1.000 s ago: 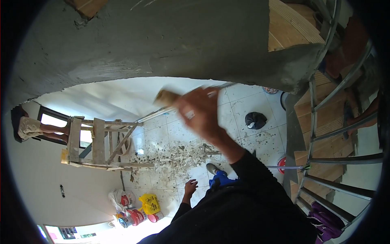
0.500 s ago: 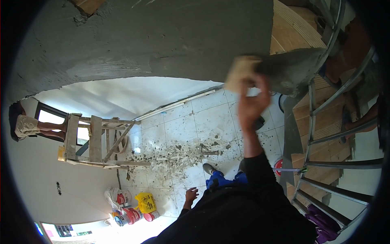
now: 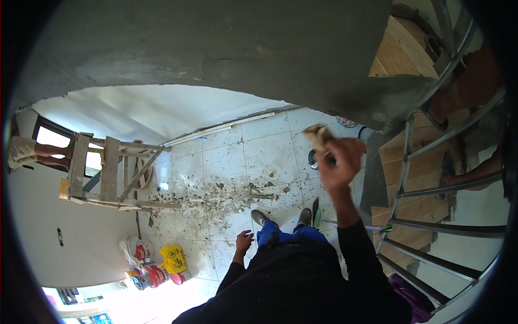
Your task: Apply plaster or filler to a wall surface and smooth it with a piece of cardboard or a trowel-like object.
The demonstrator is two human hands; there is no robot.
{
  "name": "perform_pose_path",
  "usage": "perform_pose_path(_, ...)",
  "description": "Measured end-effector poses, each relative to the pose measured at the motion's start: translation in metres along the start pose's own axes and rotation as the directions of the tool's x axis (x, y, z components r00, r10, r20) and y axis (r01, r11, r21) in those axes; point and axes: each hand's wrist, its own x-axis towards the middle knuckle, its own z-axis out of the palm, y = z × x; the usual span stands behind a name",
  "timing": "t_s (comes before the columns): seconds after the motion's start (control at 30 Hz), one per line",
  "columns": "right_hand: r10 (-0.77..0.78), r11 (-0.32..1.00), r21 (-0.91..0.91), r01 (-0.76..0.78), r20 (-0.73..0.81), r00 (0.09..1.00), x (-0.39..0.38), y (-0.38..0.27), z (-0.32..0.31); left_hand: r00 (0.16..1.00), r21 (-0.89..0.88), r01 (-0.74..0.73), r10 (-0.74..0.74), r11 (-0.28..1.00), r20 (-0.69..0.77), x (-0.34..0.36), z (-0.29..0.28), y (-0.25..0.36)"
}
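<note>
My right hand [image 3: 341, 166] is closed on a tan, sponge-like block [image 3: 317, 135], raised over the floor just off the lower edge of a curved band of wet grey plaster [image 3: 216, 48]. The block is slightly blurred, and its underside cannot be made out. My left hand [image 3: 244, 243] hangs low beside my body with fingers loosely bent and apart, holding nothing. The plaster looks mostly smooth, with a rough, ragged lower edge.
Wooden stair treads [image 3: 415, 173] and a metal railing [image 3: 406, 156] curve along the right, with another person's legs [image 3: 475, 175] beyond. A wooden scaffold [image 3: 110, 170] stands left, where someone is standing. Buckets [image 3: 156, 274] and a yellow bag [image 3: 174, 259] sit lower left. Debris [image 3: 216, 205] litters the tiles.
My right hand has come down and away from the plaster edge with the block, which has turned in my grip. The view has shifted slightly right. My left hand stays low.
</note>
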Motion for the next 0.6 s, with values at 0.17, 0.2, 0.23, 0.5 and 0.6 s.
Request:
perform_pose_path(0.17,-0.259,0.954,-0.153,0.259,0.017,0.966,0.072,0.032,-0.014,0.999,0.031,-0.028,0.027,0.999,0.019,0.011,0.009,-0.017)
perform_pose_path(0.2,-0.284,0.947,-0.148,0.286,0.033,0.958,0.080,0.035,-0.011,0.999,0.028,-0.033,0.033,0.999,0.005,0.013,0.009,-0.018)
perform_pose_path(0.23,-0.310,0.939,-0.142,0.314,0.051,0.949,0.089,0.036,-0.008,0.999,0.024,-0.037,0.037,0.999,-0.008,0.015,0.010,-0.018)
perform_pose_path(0.5,-0.340,0.915,-0.185,0.358,0.121,0.932,0.086,0.028,-0.004,0.997,-0.161,-0.029,0.016,0.987,-0.082,0.013,0.035,-0.045)
perform_pose_path(0.6,-0.390,0.900,-0.161,0.405,0.119,0.913,0.097,0.003,0.016,0.994,-0.103,0.007,-0.017,0.995,-0.106,0.005,0.050,-0.063)
